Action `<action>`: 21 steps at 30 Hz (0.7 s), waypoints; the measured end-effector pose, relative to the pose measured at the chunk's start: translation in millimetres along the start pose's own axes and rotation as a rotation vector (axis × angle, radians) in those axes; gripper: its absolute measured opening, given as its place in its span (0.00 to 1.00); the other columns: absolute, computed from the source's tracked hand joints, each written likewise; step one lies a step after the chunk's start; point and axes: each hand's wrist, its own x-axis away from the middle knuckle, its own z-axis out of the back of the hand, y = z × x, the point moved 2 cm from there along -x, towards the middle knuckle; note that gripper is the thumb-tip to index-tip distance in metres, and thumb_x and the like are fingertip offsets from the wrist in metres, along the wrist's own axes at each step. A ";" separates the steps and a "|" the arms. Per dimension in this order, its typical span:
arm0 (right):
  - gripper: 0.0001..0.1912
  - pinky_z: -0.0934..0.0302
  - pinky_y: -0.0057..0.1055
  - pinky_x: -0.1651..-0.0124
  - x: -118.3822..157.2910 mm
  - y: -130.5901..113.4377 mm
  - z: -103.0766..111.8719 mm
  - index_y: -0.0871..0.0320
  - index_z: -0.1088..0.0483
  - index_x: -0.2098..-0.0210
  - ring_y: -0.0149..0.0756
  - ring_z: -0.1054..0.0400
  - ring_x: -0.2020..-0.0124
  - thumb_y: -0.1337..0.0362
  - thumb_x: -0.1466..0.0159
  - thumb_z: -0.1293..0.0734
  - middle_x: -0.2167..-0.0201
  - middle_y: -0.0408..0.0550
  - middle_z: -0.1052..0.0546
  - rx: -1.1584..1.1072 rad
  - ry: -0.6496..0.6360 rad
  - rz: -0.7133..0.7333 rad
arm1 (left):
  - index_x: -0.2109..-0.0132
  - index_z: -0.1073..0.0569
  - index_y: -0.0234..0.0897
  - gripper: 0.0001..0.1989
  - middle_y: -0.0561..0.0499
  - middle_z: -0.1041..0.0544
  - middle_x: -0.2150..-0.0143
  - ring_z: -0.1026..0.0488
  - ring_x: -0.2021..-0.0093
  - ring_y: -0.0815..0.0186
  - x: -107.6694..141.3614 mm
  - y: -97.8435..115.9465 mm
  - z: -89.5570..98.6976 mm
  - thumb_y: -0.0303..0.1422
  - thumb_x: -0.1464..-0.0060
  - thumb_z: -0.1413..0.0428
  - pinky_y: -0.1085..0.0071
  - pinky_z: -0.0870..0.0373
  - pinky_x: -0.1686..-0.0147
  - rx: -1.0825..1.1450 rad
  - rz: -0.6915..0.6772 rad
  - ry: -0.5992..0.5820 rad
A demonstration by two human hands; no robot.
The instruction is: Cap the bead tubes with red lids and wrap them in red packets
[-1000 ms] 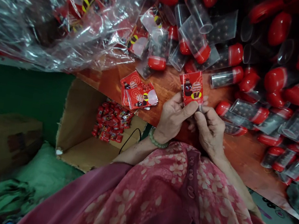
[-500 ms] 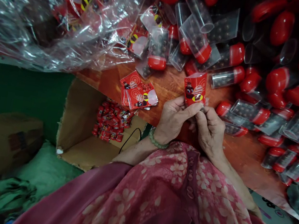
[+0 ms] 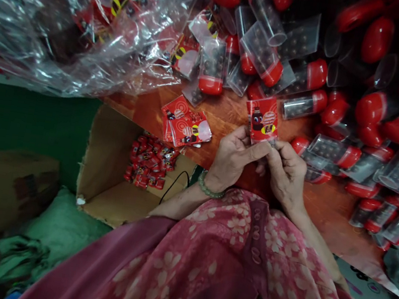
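Observation:
My left hand (image 3: 233, 158) and my right hand (image 3: 286, 173) meet over the near edge of the wooden table (image 3: 228, 116). Both pinch the bottom edge of a small red printed packet (image 3: 263, 119), which stands upright above my fingers. A green bead bracelet (image 3: 209, 188) circles my left wrist. Just left of my hands lies a small stack of flat red packets (image 3: 185, 123). Right of my hands, clear tubes with red caps (image 3: 331, 150) lie in a heap on the table.
A crumpled clear plastic bag (image 3: 71, 21) holding more red packets covers the table's far left. Below the table edge an open cardboard box (image 3: 112, 170) contains several finished red packs (image 3: 149, 160). Green cloth (image 3: 42, 240) lies on the floor, left of my pink floral clothing.
The red packet has shifted slightly to the right and turned a little between my fingers. My hands stay in almost the same spot.

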 end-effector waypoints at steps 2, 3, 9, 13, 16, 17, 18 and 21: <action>0.20 0.38 0.26 0.78 -1.0 0.3 1.2 0.54 0.27 0.62 0.27 0.35 0.82 0.43 0.33 0.31 0.80 0.36 0.28 -0.042 -0.022 -0.051 | 0.59 0.24 0.39 0.27 0.54 0.21 0.69 0.29 0.80 0.73 -0.2 -0.6 1.9 0.52 0.58 0.27 0.72 0.29 0.77 0.004 -0.013 -0.021; 0.20 0.37 0.25 0.78 -1.5 0.1 2.0 0.54 0.27 0.62 0.27 0.35 0.82 0.43 0.33 0.31 0.80 0.36 0.28 -0.058 -0.034 -0.067 | 0.59 0.23 0.39 0.26 0.54 0.21 0.69 0.29 0.80 0.72 -0.3 -1.0 2.7 0.53 0.56 0.29 0.71 0.29 0.77 -0.006 -0.014 -0.030; 0.19 0.30 0.27 0.70 -1.1 -0.6 8.3 0.54 0.27 0.56 0.28 0.29 0.76 0.46 0.35 0.28 0.73 0.39 0.23 -0.103 -0.157 -0.100 | 0.63 0.23 0.38 0.25 0.54 0.22 0.73 0.31 0.80 0.73 -1.6 -2.9 5.2 0.54 0.55 0.29 0.73 0.31 0.77 -0.070 -0.021 0.024; 0.16 0.30 0.27 0.69 1.3 1.4 8.5 0.54 0.28 0.55 0.28 0.29 0.76 0.50 0.33 0.29 0.74 0.38 0.24 -0.073 -0.151 -0.057 | 0.65 0.26 0.39 0.23 0.57 0.25 0.74 0.31 0.79 0.74 -1.1 -4.7 1.4 0.49 0.58 0.27 0.76 0.33 0.78 -0.057 -0.071 0.097; 0.13 0.31 0.26 0.71 1.1 2.7 5.8 0.54 0.28 0.55 0.28 0.29 0.76 0.52 0.32 0.29 0.75 0.38 0.24 -0.063 -0.130 -0.026 | 0.64 0.28 0.40 0.23 0.58 0.26 0.74 0.31 0.78 0.74 -0.9 -6.1 -0.4 0.47 0.57 0.27 0.77 0.36 0.80 -0.068 -0.058 0.131; 0.13 0.31 0.26 0.71 0.7 2.8 4.8 0.54 0.28 0.55 0.28 0.29 0.77 0.53 0.32 0.29 0.75 0.37 0.24 -0.069 -0.131 -0.018 | 0.64 0.28 0.40 0.24 0.58 0.25 0.73 0.30 0.77 0.73 -1.2 -6.1 -0.3 0.47 0.58 0.26 0.77 0.35 0.79 -0.072 -0.051 0.131; 0.12 0.32 0.25 0.72 0.2 2.6 3.9 0.54 0.28 0.56 0.27 0.29 0.77 0.53 0.32 0.29 0.75 0.37 0.24 -0.076 -0.133 -0.011 | 0.62 0.27 0.40 0.25 0.57 0.23 0.71 0.28 0.75 0.73 -1.6 -5.8 0.2 0.47 0.59 0.26 0.77 0.34 0.77 -0.069 -0.051 0.127; 0.12 0.33 0.24 0.73 -1.1 1.2 2.2 0.54 0.28 0.56 0.26 0.30 0.77 0.53 0.32 0.28 0.75 0.36 0.25 -0.088 -0.132 0.000 | 0.59 0.26 0.40 0.28 0.53 0.19 0.63 0.22 0.65 0.70 -3.3 -4.3 3.6 0.48 0.61 0.25 0.76 0.28 0.67 -0.036 -0.083 0.102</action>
